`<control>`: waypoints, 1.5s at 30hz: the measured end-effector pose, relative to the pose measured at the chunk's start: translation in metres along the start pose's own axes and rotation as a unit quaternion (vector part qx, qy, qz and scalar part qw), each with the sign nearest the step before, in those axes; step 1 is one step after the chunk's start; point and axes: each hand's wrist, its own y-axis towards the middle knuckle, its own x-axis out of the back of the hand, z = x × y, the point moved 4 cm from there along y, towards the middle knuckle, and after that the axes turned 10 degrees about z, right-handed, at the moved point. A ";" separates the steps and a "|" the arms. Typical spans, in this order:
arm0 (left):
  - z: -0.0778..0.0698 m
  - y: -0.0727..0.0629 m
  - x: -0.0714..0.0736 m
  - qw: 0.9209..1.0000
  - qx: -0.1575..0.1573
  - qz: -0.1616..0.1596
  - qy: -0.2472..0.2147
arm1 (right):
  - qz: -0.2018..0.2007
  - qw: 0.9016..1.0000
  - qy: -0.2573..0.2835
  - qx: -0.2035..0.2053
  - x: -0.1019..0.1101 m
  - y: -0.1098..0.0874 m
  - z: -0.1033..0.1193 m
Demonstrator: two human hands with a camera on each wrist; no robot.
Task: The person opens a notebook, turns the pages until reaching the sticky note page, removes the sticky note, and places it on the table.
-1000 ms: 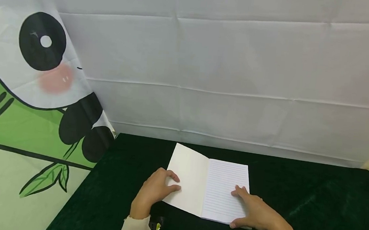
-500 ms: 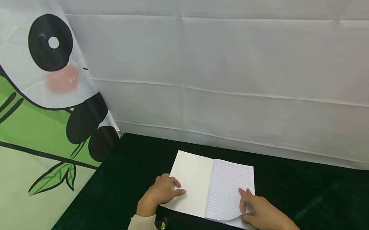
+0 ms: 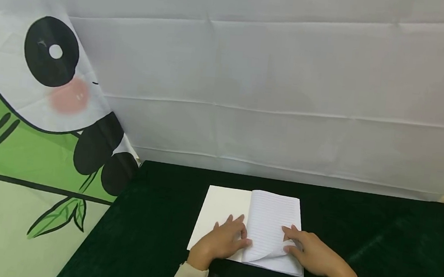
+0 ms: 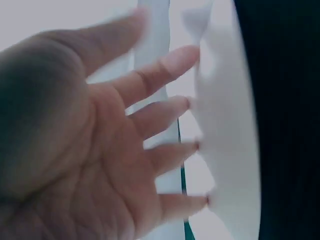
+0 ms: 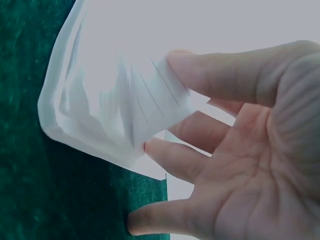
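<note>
An open notebook lies on the dark green cloth, with a blank inner cover (image 3: 217, 202) on the left and a lined page (image 3: 271, 214) on the right. My left hand (image 3: 221, 240) rests its spread fingertips on the blank cover near the spine, its thumb reaching the lined side. Straight fingers (image 4: 150, 75) touch the white surface in the left wrist view. My right hand (image 3: 317, 254) pinches the lower right corner of the lined page. That page corner (image 5: 157, 95) is bent up between thumb and fingers in the right wrist view, with more sheets below it.
Dark green cloth (image 3: 387, 252) covers the table around the notebook. A creased white sheet (image 3: 275, 81) hangs behind its back edge. At the left hangs a cloth with a printed cartoon animal (image 3: 64, 110).
My left hand has moved right, from the cover's outer edge to near the spine. The right hand has taken the page corner and lifted it into a curl.
</note>
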 end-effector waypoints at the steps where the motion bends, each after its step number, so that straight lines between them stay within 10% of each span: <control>1: -0.006 0.001 -0.003 1.000 -0.005 0.002 0.008 | -0.004 1.000 -0.001 0.004 0.001 0.001 0.001; 10: -0.036 0.001 -0.016 0.999 0.007 0.001 0.048 | -0.006 1.000 0.014 0.011 0.008 0.006 0.006; 35: -0.037 0.006 -0.017 0.997 -0.015 -0.039 0.068 | -0.040 0.999 0.024 -0.020 0.003 0.000 0.000; 45: -0.026 0.006 -0.005 0.992 0.031 -0.117 -0.023 | -0.013 0.997 0.032 -0.062 0.000 0.005 0.000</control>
